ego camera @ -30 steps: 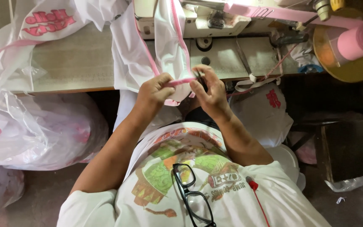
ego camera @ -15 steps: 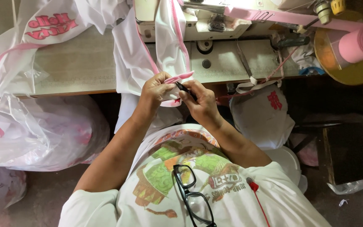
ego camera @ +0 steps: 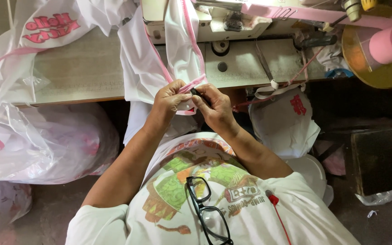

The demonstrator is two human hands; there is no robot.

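A white garment with pink binding (ego camera: 178,54) hangs off the front of the sewing table (ego camera: 78,77) from under the sewing machine (ego camera: 214,20). My left hand (ego camera: 171,97) pinches its pink-trimmed edge just below the table edge. My right hand (ego camera: 212,106) meets it there and holds a small dark tool (ego camera: 196,92), likely snips, against the trim. Both hands touch each other above my lap.
A pink tape roll (ego camera: 389,43) sits on a yellow disc (ego camera: 364,68) at the right. Large plastic bags of white fabric (ego camera: 46,145) stand at the left, another white bag (ego camera: 284,120) at the right. A dark box (ego camera: 382,159) stands low right. Glasses (ego camera: 207,208) hang on my shirt.
My hands have drawn closer together and slightly lower, and the right hand's dark tool has come against the pink trim held by the left.
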